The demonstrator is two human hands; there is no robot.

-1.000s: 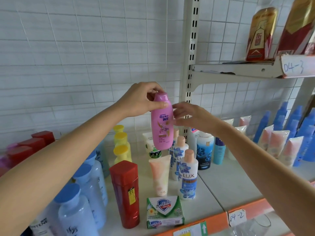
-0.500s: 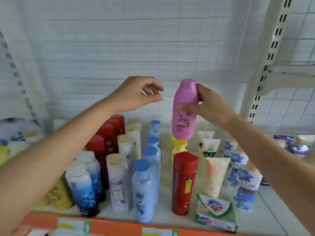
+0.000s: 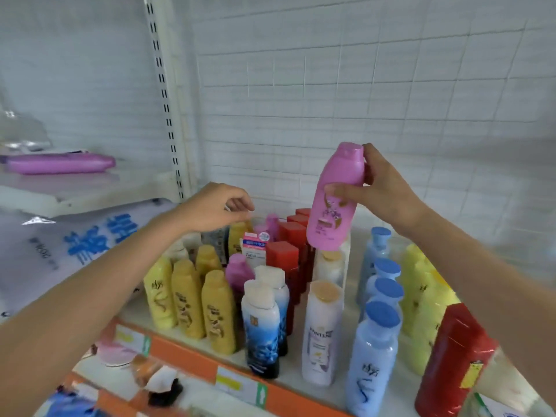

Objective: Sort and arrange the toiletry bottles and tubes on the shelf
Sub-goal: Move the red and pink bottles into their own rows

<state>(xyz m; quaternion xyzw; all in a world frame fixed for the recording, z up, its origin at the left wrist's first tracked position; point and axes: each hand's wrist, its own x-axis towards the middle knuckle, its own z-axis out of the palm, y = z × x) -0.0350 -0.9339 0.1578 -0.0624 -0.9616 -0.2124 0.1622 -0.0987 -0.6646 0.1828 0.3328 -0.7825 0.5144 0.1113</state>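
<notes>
My right hand (image 3: pixel 382 191) grips a pink shampoo bottle (image 3: pixel 335 200) by its upper half and holds it upright in the air above the rows of red bottles (image 3: pixel 282 260) and white Pantene bottles (image 3: pixel 322 329). My left hand (image 3: pixel 216 207) hovers over the back of the yellow bottles (image 3: pixel 188 299), fingers loosely curled and holding nothing. A second pink bottle (image 3: pixel 237 272) stands among the yellow ones. Blue-and-white bottles (image 3: pixel 261 323) and pale blue bottles (image 3: pixel 374 353) stand in rows on the white shelf (image 3: pixel 298 377).
Light yellow bottles (image 3: pixel 421 299) and a red bottle (image 3: pixel 451 356) stand at the right. A large white bag with blue print (image 3: pixel 75 245) lies left of the shelf upright (image 3: pixel 168 115). A pink bottle (image 3: pixel 60 163) lies on a higher left shelf. The shelf has an orange front edge (image 3: pixel 192 359).
The view has swung left along the shelf. The pink bottle passed from my left hand to my right, which now carries it leftward; my left hand let go and moved down over the yellow bottles.
</notes>
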